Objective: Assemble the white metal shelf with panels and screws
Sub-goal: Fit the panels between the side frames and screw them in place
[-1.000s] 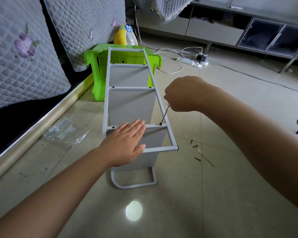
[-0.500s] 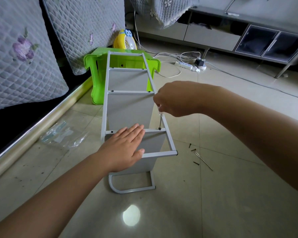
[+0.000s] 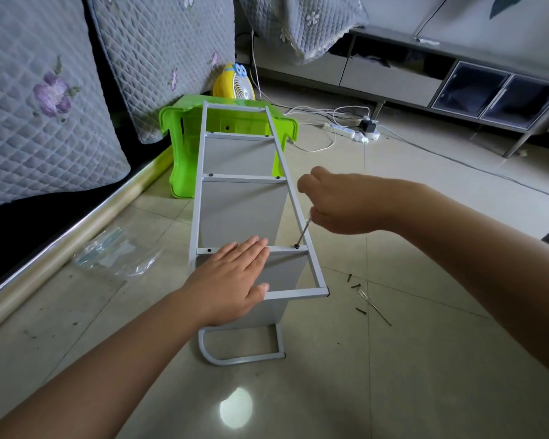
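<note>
While the left hand (image 3: pixel 232 280) presses flat on the white shelf (image 3: pixel 241 213) lying on the floor, steadying it, the right hand (image 3: pixel 339 201) grips a screwdriver (image 3: pixel 303 232), tip seated in a screw (image 3: pixel 296 246) at the crossbar.

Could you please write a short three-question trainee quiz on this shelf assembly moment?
1. True or false: the left hand lies flat on the white shelf frame.
2. What does the right hand grip? A) a hammer B) a screwdriver C) pliers
3. Where do the loose screws lie?

Key:
1. True.
2. B; the screwdriver has its tip on a screw in the near crossbar.
3. On the tiled floor, to the right of the frame, beside a thin metal rod.
</note>
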`<move>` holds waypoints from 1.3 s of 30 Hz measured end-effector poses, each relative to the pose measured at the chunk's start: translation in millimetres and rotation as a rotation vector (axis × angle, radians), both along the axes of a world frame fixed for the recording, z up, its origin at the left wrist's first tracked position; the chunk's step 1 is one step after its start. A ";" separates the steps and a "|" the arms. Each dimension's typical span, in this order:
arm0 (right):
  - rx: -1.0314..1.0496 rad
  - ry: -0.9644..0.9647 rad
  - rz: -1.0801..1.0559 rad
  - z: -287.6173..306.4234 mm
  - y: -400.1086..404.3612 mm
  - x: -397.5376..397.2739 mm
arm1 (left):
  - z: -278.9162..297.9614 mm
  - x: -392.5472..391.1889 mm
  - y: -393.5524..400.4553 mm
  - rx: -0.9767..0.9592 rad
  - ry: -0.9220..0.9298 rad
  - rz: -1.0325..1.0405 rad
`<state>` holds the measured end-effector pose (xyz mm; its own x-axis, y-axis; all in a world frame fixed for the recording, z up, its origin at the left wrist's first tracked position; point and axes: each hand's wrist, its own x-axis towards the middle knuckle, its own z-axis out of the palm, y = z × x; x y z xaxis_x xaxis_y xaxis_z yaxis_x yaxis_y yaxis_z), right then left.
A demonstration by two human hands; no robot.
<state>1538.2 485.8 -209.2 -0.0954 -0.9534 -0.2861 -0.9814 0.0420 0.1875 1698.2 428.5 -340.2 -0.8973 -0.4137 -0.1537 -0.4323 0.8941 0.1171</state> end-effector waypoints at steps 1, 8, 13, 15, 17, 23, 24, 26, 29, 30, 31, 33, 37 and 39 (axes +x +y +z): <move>0.018 -0.014 0.031 0.7 2.1 1.7 | 0.1 0.1 0.1 0.000 -0.002 0.004; -0.014 0.074 0.157 7.7 -3.4 2.2 | 4.0 0.3 0.6 0.001 -0.008 0.012; -0.077 0.181 0.122 9.4 -4.9 1.6 | 3.0 0.8 1.2 -0.001 -0.002 0.002; -0.098 0.225 0.094 7.1 -3.3 3.5 | 1.5 0.6 2.2 -0.001 -0.003 0.000; -0.118 0.233 0.041 1.7 -3.9 5.8 | 0.0 0.6 2.5 -0.009 -0.002 -0.001; -0.090 0.137 -0.021 -4.4 -7.1 0.8 | 0.8 -0.7 3.5 -0.014 0.004 0.001; -0.057 0.107 0.007 -2.2 -4.4 -2.5 | 1.6 -0.9 3.1 -0.018 0.005 0.001; -0.008 0.047 0.042 0.6 0.4 -8.4 | 3.3 0.2 2.6 -0.022 0.005 0.003; 0.005 -0.023 0.068 -0.1 3.8 -12.6 | 2.7 1.1 1.7 -0.016 0.004 0.004; -0.010 -0.032 0.091 -0.2 4.0 -13.3 | 2.1 1.0 1.6 -0.016 0.004 0.002; -0.033 -0.033 0.118 0.3 3.5 -14.3 | 1.5 0.9 1.7 -0.016 0.005 0.000; -0.073 -0.022 0.146 2.5 2.2 -15.6 | 1.2 0.5 2.5 -0.016 0.007 0.000; -0.087 0.004 0.110 4.1 0.9 -10.3 | 1.5 0.4 3.4 -0.015 0.002 0.004; -0.090 0.004 0.055 3.4 0.1 -6.2 | 2.1 0.1 2.0 -0.022 -0.002 0.003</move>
